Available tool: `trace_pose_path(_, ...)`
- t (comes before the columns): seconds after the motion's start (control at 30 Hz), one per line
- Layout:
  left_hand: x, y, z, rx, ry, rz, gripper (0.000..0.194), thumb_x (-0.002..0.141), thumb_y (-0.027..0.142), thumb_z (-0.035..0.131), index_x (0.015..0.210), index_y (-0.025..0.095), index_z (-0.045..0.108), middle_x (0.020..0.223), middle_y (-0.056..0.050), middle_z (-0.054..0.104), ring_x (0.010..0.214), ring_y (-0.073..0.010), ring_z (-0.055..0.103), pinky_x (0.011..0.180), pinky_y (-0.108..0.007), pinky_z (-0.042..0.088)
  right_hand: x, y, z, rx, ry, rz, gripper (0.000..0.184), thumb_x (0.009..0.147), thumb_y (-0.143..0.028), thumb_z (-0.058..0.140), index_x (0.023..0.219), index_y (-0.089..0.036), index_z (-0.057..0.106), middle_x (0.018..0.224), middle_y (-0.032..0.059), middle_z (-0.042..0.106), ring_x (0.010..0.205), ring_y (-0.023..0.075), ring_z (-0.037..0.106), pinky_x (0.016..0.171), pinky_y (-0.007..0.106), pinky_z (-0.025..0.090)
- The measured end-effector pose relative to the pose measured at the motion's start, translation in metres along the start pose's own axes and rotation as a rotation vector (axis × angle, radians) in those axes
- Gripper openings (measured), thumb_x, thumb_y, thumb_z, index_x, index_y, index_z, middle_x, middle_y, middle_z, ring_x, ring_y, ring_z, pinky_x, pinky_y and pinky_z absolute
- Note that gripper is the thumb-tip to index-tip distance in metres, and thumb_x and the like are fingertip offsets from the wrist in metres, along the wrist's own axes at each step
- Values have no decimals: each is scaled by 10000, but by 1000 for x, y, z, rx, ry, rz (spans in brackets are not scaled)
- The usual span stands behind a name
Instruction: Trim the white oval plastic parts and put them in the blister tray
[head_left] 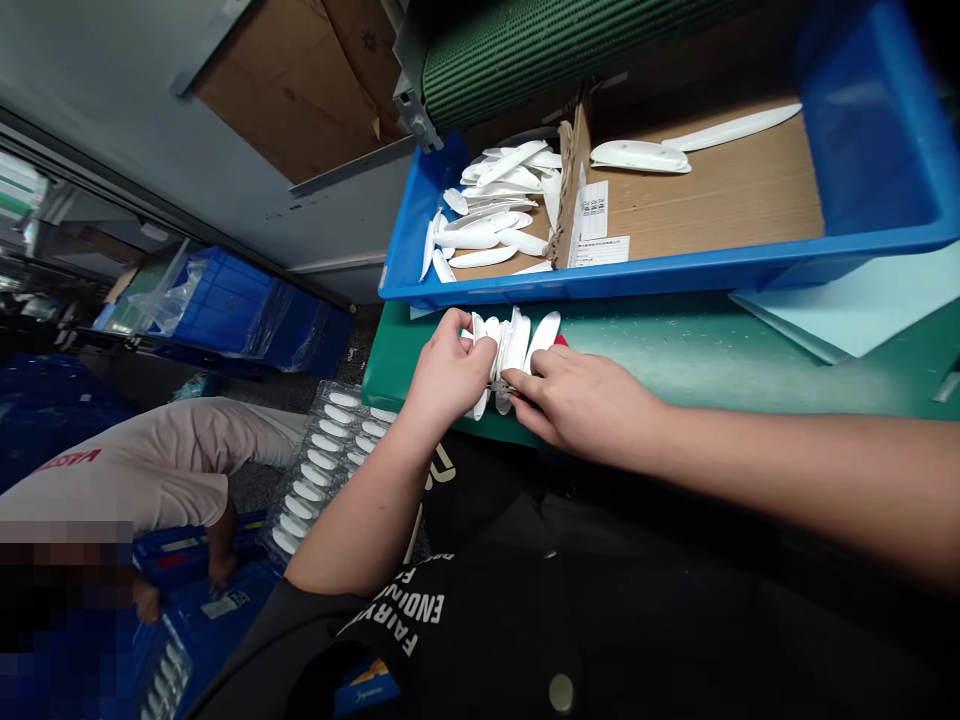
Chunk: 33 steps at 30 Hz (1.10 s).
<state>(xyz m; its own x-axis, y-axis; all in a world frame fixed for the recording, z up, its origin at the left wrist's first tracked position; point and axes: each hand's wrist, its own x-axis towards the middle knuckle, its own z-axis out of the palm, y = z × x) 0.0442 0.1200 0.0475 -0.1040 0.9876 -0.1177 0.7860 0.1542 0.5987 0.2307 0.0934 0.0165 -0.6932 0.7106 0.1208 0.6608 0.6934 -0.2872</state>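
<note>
Several slim, oval white plastic pieces [516,342] lie side by side on the green work surface near its front edge. My left hand [454,370] is closed, thumb against the fingers, on a white piece [478,408] at the left end of the group. From the right, my right hand [581,400] curls around a small metal tool [499,386] that looks like nippers. Its metal tip is at the pieces, beside my left fingertips. A bit of red by my right knuckles may be its handle, mostly hidden by the hand.
Behind the hands stands a blue bin [660,272], split by a cardboard divider [568,195], with white pieces in both compartments. Light-blue sheets [862,300] lie at right. At lower left, a person [165,460] bends over blue crates beside clear trays [319,462] of white pieces.
</note>
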Motion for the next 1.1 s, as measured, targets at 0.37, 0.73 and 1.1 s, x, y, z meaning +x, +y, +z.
trace_pose_path(0.37, 2, 4, -1, 19, -8, -23, 85, 854, 285, 515, 934, 264, 494, 588, 97, 624, 524, -150, 572, 542, -274, 374, 0, 2, 5, -3, 24, 7, 270, 1104, -324, 564, 1286, -163, 682, 945, 89, 584, 894, 279, 584, 678, 355, 380)
trace_pose_path(0.73, 13, -17, -4, -18, -50, -12, 114, 891, 339, 495, 964, 252, 498, 675, 53, 633, 570, -151, 578, 556, -256, 376, 7, 17, 7, 255, 83, 92, 296, 1059, -312, 629, 1323, -214, 720, 946, 39, 688, 846, 233, 661, 656, 319, 416)
trace_pose_path(1.1, 38, -33, -17, 59, 2, 82, 365, 842, 447, 637, 623, 223, 449, 609, 18, 517, 584, -163, 458, 547, -300, 266, -3, 66, -42, -107, -97, 184, 342, 1040, -392, 556, 1220, -187, 762, 1035, 114, 700, 945, 321, 666, 737, 415, 522)
